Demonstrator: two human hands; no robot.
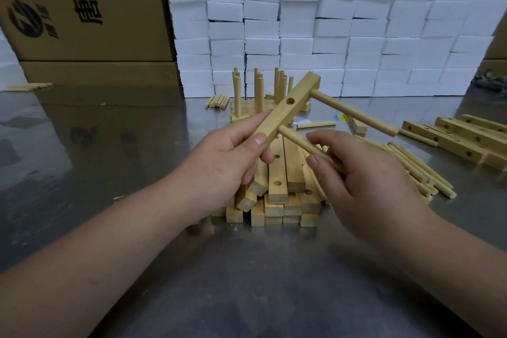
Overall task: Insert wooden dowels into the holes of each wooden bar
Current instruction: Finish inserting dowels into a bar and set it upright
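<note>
My left hand (227,162) grips the near end of a square wooden bar (290,105) held tilted above the table. One dowel (354,114) sticks out of the bar's far hole toward the right. The middle hole is open. My right hand (362,181) pinches a second dowel (304,144) whose tip sits in the bar's near hole. Beneath both hands lies a pile of bars with holes (277,189). Loose dowels (417,170) lie to the right of my right hand.
Bars with upright dowels (258,93) stand behind the pile. More drilled bars (466,140) lie at the right. A few short dowels (218,101) rest further back. White foam blocks (329,25) form a wall behind, cardboard boxes (82,8) at the left. The metal table (247,282) is shiny.
</note>
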